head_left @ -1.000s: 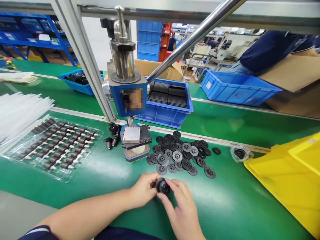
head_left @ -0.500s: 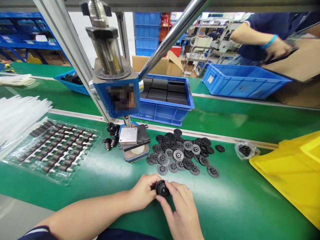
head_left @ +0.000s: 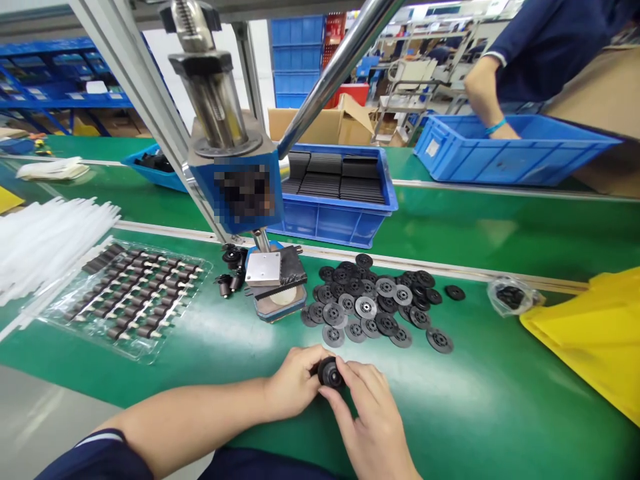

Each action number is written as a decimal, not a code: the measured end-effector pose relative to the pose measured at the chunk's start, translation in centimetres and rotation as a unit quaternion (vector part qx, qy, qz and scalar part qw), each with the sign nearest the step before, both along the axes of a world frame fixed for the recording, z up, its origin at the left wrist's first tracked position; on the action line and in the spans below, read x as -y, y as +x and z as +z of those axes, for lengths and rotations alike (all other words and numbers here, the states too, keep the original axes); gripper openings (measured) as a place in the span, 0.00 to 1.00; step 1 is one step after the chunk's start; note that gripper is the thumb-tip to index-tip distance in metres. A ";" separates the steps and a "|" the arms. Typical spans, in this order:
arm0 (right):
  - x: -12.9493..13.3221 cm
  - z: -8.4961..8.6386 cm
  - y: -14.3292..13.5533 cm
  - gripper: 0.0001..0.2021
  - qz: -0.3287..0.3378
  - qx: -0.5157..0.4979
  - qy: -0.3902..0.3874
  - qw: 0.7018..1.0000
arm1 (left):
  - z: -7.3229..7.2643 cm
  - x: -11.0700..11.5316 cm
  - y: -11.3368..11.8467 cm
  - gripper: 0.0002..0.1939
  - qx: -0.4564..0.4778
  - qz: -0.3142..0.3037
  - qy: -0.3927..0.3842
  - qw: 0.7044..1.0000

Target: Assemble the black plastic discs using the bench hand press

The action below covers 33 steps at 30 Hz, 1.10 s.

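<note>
Between my two hands, low over the green bench, is a round black plastic part [head_left: 331, 373] with a stepped, ringed face turned up toward me. My left hand [head_left: 295, 381] is closed around its left side, the fingertips partly hidden behind it. The thumb and index finger of my right hand [head_left: 367, 407] pinch its right edge. Just beyond my hands lies a loose pile of flat black discs [head_left: 365, 307] with holed centres. Left of the pile stands a hand press [head_left: 240, 193], with a metal block [head_left: 263, 269] and a black toothed plate on its base.
A clear tray [head_left: 145, 293] of dark rollers lies left, beside white strips [head_left: 45, 243]. Small black parts [head_left: 231, 273] sit by the press. Behind are a blue crate [head_left: 330, 223] of black pieces and another blue bin [head_left: 500, 153] with a co-worker's arm inside. A yellow bin [head_left: 590, 333] stands right.
The co-worker's hand has gone down into the blue bin. My view has shifted slightly left, and both my hands keep the same grip on the black part.
</note>
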State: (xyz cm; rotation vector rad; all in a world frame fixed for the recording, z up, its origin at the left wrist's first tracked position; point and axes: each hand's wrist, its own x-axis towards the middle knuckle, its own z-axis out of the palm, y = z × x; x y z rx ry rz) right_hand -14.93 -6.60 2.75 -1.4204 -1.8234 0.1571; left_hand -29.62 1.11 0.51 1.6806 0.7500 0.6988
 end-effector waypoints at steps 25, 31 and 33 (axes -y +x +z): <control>0.2 0.6 -0.9 0.19 -0.033 0.003 0.020 0.999 | 0.0 -0.1 -0.3 0.05 0.041 -0.007 -0.039 0.998; 0.4 0.6 -0.7 0.19 -0.037 -0.010 0.018 0.999 | -0.1 0.0 -0.3 0.05 0.040 -0.012 -0.041 0.998; 0.4 0.7 -0.7 0.19 -0.035 -0.011 0.018 0.999 | -0.2 0.0 -0.3 0.05 0.042 -0.012 -0.039 0.998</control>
